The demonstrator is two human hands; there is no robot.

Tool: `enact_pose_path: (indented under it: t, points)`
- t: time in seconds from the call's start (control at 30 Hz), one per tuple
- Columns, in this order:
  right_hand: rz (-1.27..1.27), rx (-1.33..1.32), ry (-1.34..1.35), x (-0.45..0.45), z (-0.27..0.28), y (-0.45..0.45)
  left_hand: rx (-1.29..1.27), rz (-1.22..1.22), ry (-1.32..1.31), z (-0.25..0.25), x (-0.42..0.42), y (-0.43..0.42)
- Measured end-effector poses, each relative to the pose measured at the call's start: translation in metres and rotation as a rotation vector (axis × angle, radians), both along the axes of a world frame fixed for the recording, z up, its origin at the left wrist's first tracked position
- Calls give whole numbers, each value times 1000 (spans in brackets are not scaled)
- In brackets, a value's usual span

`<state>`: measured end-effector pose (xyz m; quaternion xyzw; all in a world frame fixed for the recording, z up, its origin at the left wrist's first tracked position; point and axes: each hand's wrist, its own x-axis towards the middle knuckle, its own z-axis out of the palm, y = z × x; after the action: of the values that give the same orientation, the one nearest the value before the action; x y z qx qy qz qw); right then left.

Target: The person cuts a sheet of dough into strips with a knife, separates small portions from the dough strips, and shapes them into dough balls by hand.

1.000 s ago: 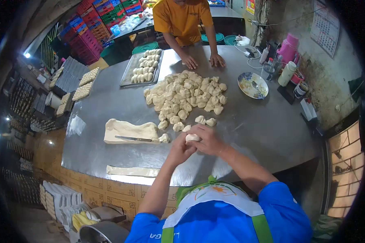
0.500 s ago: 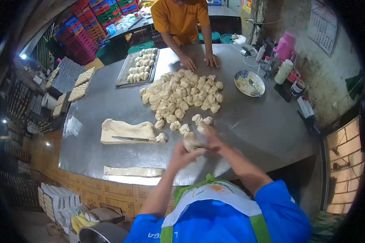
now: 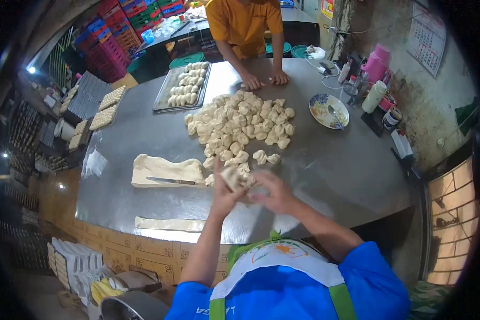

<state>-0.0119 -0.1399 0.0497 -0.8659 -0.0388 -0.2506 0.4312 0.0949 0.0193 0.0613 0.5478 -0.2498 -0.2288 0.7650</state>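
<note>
My left hand [image 3: 225, 196] is held upright at the near side of the dough pile, with its fingers apart and a blurred dough piece [image 3: 233, 177] against its palm. To its right my right hand [image 3: 272, 193] has spread fingers, blurred by motion, and nothing shows in it. Beyond both hands lies a large pile of dough pieces [image 3: 240, 121]. Two loose dough lumps [image 3: 266, 158] sit just past my right hand. A thick dough slab [image 3: 165, 168] with a knife [image 3: 170, 181] on it lies to the left, and a dough strip [image 3: 169, 224] lies near the front edge.
Across the metal table [image 3: 336, 176] a person in an orange shirt [image 3: 245, 26] has both hands on the surface. A tray of shaped dough [image 3: 184, 88] stands at the back left. A plate with a spoon [image 3: 329, 111] and a flask [image 3: 375, 96] are on the right.
My hands were together around a dough piece and have moved apart. My left hand has shifted left and turned upright with dough at its palm. The other person's hands have moved slightly.
</note>
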Motion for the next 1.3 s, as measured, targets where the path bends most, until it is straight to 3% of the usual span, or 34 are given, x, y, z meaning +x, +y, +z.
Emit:
enact_pose_path:
  t: [0.03, 0.07, 0.13, 0.17, 0.2, 0.27, 0.4, 0.47, 0.57, 0.6, 0.67, 0.7, 0.73, 0.8, 0.83, 0.9, 0.93, 1.0, 1.03, 1.1, 1.13, 1.17, 1.23, 1.3]
  points:
    - [6, -3, -2, 6, 8, -4, 93, -99, -284, -9, 3, -6]
    - [111, 6, 22, 8, 31, -5, 90, -95, -287, -5, 5, -9]
    - [204, 18, 39, 11, 49, -10, 196, -228, -725, 9, 8, -15]
    - [209, 28, 6, 11, 52, -13, 189, 38, -780, 12, 8, -13]
    - [214, 35, -28, 12, 53, -16, 187, 34, -787, 4, 16, -10]
    - [129, 51, -17, 17, 41, -9, 583, -279, -507, -32, 30, 0]
    - [85, -64, 65, 14, 19, -13, 418, -87, -687, -48, -9, -12]
    - [39, -53, 29, 9, 21, -13, 283, -114, -225, -28, -26, -12]
    - [-33, -14, 4, 6, 17, 2, 320, -204, -139, -32, -12, -9]
    - [-78, 11, 4, 6, 15, 6, 320, -203, -140, -43, -14, -10]
    - [-128, 15, 66, 9, -18, 0, 540, -65, -554, -65, -24, -13]
    - [-172, 16, 131, 12, -37, -6, 696, -90, -617, -46, -31, -18]
    - [-173, 14, 130, 16, -50, -15, 694, -89, -617, -41, -35, -14]
    - [-287, -273, 520, 24, -71, -35, 349, -303, -914, -33, -40, -8]
    - [-296, -260, 529, 16, -85, -36, 352, -321, -909, -28, -46, -5]
    - [-361, -251, 156, 11, -88, -44, 94, -243, -905, -12, -49, -14]
    - [-354, -261, 149, 15, -91, -45, 90, -231, -910, -25, -38, -14]
    - [-123, 45, 100, 9, -66, -23, 373, -141, -59, -64, -16, 0]
    - [-109, -160, -68, 5, -39, -13, 370, -147, -60, -58, -12, -2]
    - [23, -123, -114, 12, -16, -6, 415, -183, -791, -37, -3, -7]
    - [168, -82, -160, 12, -10, -3, 300, -29, -767, -38, 1, -8]
    - [172, -80, -160, 15, -3, -4, 303, -26, -765, -47, 10, -6]
    - [35, 95, 45, 17, 5, -6, 484, -212, -519, -70, 29, -2]
    - [-4, 97, 6, 20, -7, -8, 505, -189, -466, -60, 8, -11]
